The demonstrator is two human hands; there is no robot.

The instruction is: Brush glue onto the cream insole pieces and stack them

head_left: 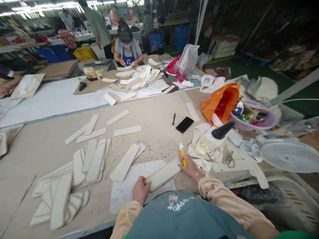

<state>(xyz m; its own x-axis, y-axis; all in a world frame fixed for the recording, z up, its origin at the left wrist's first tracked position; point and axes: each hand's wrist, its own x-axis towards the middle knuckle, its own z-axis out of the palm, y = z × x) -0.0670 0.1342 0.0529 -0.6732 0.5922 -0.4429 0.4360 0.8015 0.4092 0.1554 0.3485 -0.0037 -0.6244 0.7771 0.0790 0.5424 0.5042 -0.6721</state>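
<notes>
White in colour, one strip (164, 174) lies slantwise over the pale sheet (122, 197), close before the person. The left hand (141, 190) is closed on its left end; the right hand (190, 167) grips the yellow brush (184, 159), head upward, at the strip's other end. This piece seems to be in the middle of the work. Many more strips lie on the table (159, 113): an upright-looking pile (96, 161), a spread fan (61, 200) and some loose pieces (127, 130) farther off. All look alike, so one cannot tell which are finished and which are waiting; probably the work is only partly done.

The right fingers are partly hidden, and whether they also press the strip is not clear. The brush's head is too small to judge. The apron (189, 217) covers some of the sheet, and a stack (8, 137) is cut off at the left edge.
</notes>
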